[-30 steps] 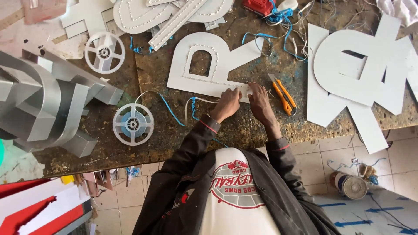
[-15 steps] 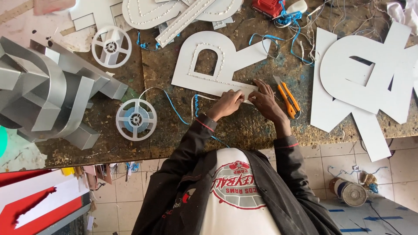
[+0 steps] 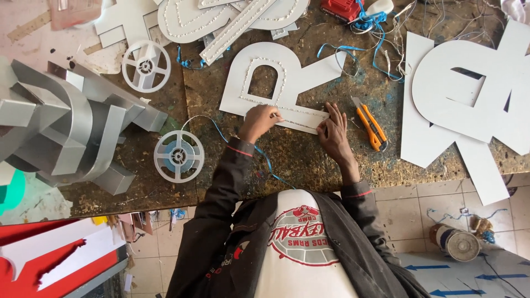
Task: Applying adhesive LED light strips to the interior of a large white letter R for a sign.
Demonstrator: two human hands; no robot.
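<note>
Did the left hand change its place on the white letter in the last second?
Yes. The left hand slid along the white letter's lower edge, away from the orange knife and toward the plastic reel.

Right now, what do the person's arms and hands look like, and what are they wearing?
Both arms wear long dark charcoal jacket sleeves, each ending in a ribbed cuff with a thin red stripe. The left hand and right hand are bare, with no gloves. The jacket hangs open over a white shirt with a round red-and-white print.

Our left hand [image 3: 259, 120] has shifted left along the white letter-shaped board [image 3: 281, 83]. Our right hand [image 3: 333, 131] has flattened on its end.
</note>
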